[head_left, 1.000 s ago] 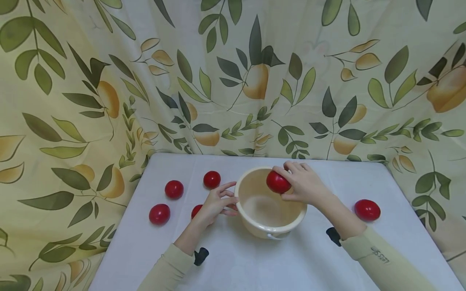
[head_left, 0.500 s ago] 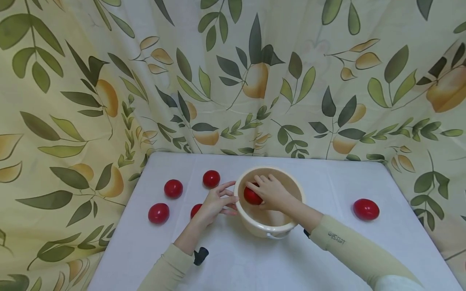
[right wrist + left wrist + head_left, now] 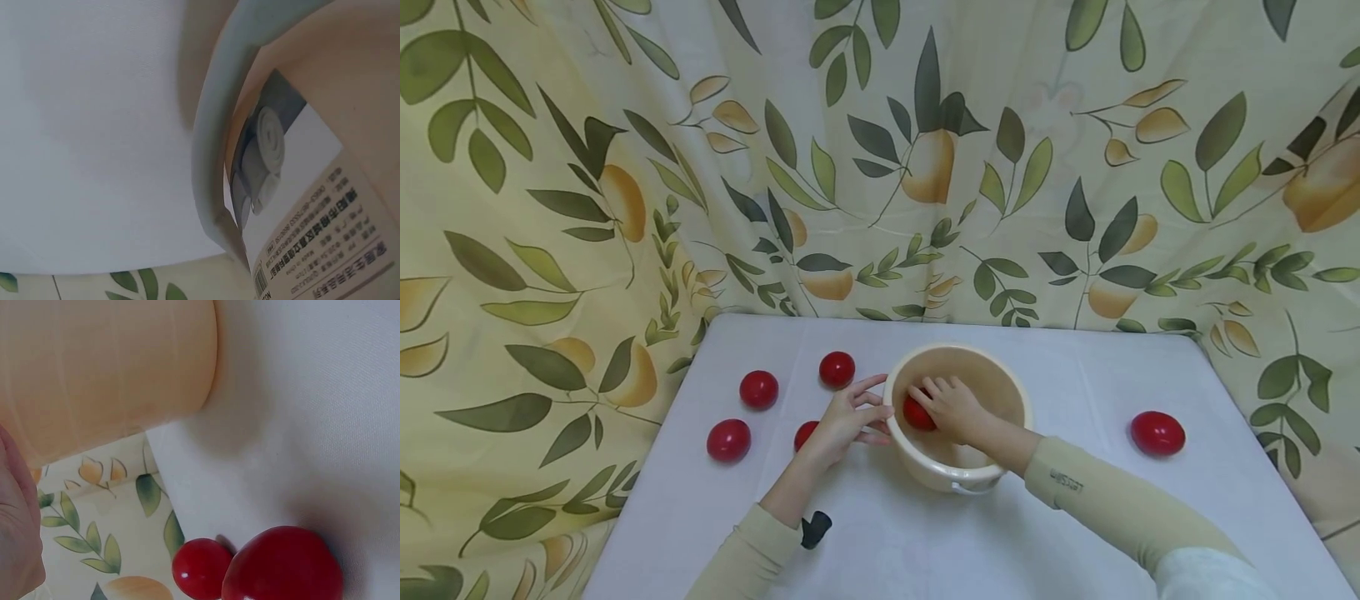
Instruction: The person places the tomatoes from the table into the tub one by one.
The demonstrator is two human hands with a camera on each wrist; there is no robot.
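A cream bucket (image 3: 925,467) stands upright on the white-covered table. My right hand (image 3: 958,412) reaches down inside it and holds a shiny red tomato-like ball (image 3: 917,413) near the left inner wall. At the bucket's left rim, the spread fingers of my left hand (image 3: 842,425) touch the outside. In the left wrist view, the bucket's side (image 3: 112,369) fills the upper left, with part of my left hand (image 3: 15,531) beside it. The right wrist view shows the bucket's pale handle (image 3: 215,137) and printed label (image 3: 312,219); the right hand is out of that view.
Left of the bucket lie several more red balls, including one at the back (image 3: 837,369) and one farthest left (image 3: 728,441); another (image 3: 805,433) is partly hidden behind my left hand. One red ball (image 3: 1157,433) lies at the right. A leaf-patterned curtain (image 3: 880,167) hangs behind the table.
My right hand has carried the red ball from above the bucket's right side leftward and down into it. The left hand has stayed at the rim.
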